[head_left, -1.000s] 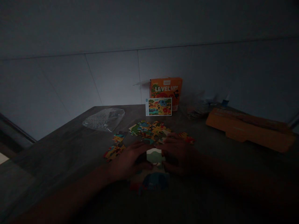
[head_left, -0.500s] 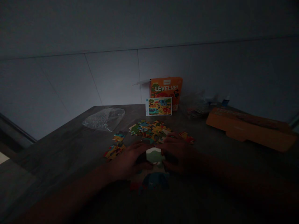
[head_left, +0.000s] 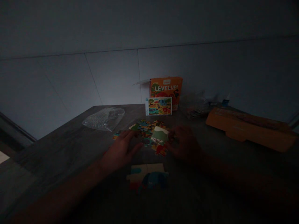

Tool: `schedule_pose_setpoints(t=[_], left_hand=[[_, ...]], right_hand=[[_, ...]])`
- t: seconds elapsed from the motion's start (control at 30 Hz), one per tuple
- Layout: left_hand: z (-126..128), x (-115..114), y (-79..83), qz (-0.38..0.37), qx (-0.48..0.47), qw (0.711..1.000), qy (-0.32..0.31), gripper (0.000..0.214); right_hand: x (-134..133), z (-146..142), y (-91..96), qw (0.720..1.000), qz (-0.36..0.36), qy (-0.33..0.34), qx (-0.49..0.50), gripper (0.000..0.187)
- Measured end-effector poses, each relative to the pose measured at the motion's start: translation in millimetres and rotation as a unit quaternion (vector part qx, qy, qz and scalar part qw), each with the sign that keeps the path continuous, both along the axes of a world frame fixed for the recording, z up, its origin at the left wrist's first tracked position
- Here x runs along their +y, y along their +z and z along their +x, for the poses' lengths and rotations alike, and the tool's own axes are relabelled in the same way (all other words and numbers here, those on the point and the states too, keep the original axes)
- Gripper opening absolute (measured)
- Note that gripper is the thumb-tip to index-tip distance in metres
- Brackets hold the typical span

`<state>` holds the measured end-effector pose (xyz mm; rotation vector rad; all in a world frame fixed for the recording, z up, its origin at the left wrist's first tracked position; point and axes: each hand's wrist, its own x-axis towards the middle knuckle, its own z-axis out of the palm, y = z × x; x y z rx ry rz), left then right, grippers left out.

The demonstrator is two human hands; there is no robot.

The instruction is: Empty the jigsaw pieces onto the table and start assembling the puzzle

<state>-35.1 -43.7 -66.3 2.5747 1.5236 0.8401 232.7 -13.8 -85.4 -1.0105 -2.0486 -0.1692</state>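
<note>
The scene is dim. A pile of loose colourful puzzle pieces (head_left: 147, 130) lies on the dark table (head_left: 70, 146). My left hand (head_left: 120, 149) rests at the pile's left side with its fingers stretched out flat, holding nothing. To the right of the pile, my right hand (head_left: 184, 143) has its fingertips closed on a green and white puzzle piece (head_left: 160, 136), which it holds over the pile. Nearer to me lies a small joined section of the puzzle (head_left: 147, 176), blue and cream, with neither hand touching it.
An orange puzzle box (head_left: 166, 88) stands against the wall with a picture card (head_left: 158, 106) leaning on it. A clear plastic bag (head_left: 104, 119) lies at the back left. A flat orange box part (head_left: 249, 129) lies at the right, with more clear bags (head_left: 198, 109) behind it.
Both hands have left the joined section and moved away from me to the loose pile. The green and white piece went with the right hand.
</note>
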Motion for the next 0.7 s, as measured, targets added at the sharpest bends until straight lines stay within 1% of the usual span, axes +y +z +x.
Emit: schedule_pose_setpoints(t=[0.07, 0.17, 0.27, 0.33, 0.4, 0.5, 0.6, 0.7], left_hand=[[-3, 6, -3.6, 0.011, 0.007, 1.0, 0.026, 0.03], [-8, 12, -8.3, 0.005, 0.053, 0.996, 0.07, 0.032], [-13, 17, -10.3, -0.017, 0.118, 0.982, 0.149, 0.04], [-15, 18, -10.5, -0.032, 0.153, 0.968, 0.198, 0.043], [-16, 19, -10.2, -0.052, 0.183, 0.956, 0.221, 0.042], [-16, 18, -9.0, -0.093, 0.214, 0.944, 0.232, 0.043], [-15, 16, -6.6, -0.118, 0.208, 0.941, 0.239, 0.047], [-16, 16, -5.8, -0.145, 0.185, 0.943, 0.236, 0.051]], right_hand=[[7, 2, -3.6, 0.997, -0.041, -0.068, 0.009, 0.018], [19, 5, -10.2, 0.987, -0.072, -0.14, 0.006, 0.028], [27, 8, -16.9, 0.977, -0.099, -0.191, -0.001, 0.034], [28, 9, -20.5, 0.971, -0.122, -0.207, -0.018, 0.033], [28, 10, -22.6, 0.97, -0.132, -0.201, -0.031, 0.034], [27, 9, -23.1, 0.978, -0.111, -0.175, -0.031, 0.034], [24, 8, -21.2, 0.988, -0.068, -0.136, -0.028, 0.032], [21, 6, -18.7, 0.992, -0.056, -0.109, -0.032, 0.031]])
